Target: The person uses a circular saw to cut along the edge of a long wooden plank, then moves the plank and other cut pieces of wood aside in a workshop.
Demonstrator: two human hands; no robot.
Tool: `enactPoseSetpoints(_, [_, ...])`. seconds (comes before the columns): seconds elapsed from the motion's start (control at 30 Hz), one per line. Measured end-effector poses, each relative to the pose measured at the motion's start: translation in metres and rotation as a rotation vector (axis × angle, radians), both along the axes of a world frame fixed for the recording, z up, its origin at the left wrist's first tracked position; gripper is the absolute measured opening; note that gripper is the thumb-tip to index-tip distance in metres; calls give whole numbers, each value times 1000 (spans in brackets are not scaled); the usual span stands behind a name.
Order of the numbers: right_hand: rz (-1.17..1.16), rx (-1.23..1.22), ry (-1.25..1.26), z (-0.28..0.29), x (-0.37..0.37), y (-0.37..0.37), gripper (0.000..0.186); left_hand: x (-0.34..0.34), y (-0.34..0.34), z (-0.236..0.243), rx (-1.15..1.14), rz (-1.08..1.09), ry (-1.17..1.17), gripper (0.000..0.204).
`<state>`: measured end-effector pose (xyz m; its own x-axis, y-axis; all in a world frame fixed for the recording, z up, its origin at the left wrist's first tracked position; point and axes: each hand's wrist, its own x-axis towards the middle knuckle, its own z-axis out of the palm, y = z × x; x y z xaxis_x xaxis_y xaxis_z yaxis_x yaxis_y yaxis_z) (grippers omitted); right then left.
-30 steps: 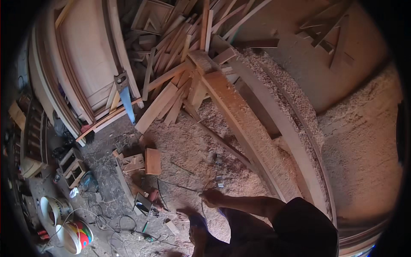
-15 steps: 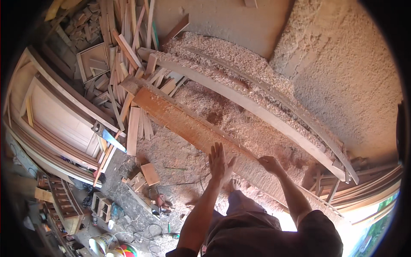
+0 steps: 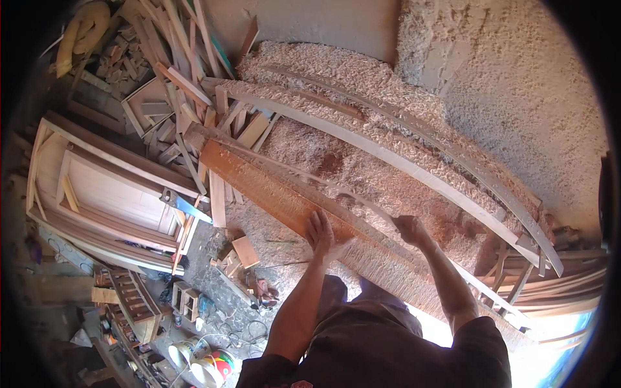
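Note:
A long reddish-brown wooden board [image 3: 252,184] slants from the upper left to the lower right in front of me. My left hand [image 3: 318,234] rests on its near part, open, with the fingers flat against the wood. Along the far side runs a thin wooden strip [image 3: 343,189], bowed and lifted apart from the board in the middle. My right hand [image 3: 412,231] is closed around this strip. Past the hand, a pale length of the strip stretches toward the lower right. Fine dust lies on the board's face.
Beyond the board, a long pale beam [image 3: 336,136] and another plank lie among wood shavings [image 3: 323,61]. Offcuts [image 3: 184,97] pile up at the upper left. A handsaw [image 3: 185,205] rests on wooden frames [image 3: 103,184]. Buckets [image 3: 207,370] and cables are at the lower left.
My left hand has come down from a raised position onto the board. The strip in my right hand now stands away from the board's far side. The view has shifted slightly.

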<state>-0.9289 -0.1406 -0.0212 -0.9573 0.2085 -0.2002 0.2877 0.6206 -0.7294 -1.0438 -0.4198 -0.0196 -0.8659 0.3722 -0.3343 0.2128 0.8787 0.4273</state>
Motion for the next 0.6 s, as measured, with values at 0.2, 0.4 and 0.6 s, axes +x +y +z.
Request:
enactPoseSetpoints(0.2, [98, 136, 182, 128, -13, 7, 35, 1, -2, 2, 52, 24, 12, 144])
enactPoseSetpoints(0.4, [25, 216, 296, 247, 29, 1, 28, 3, -2, -4, 83, 51, 5, 142])
enactPoseSetpoints(0.6, [-58, 264, 337, 254, 46, -22, 18, -11, 7, 43, 531, 201, 379, 132])
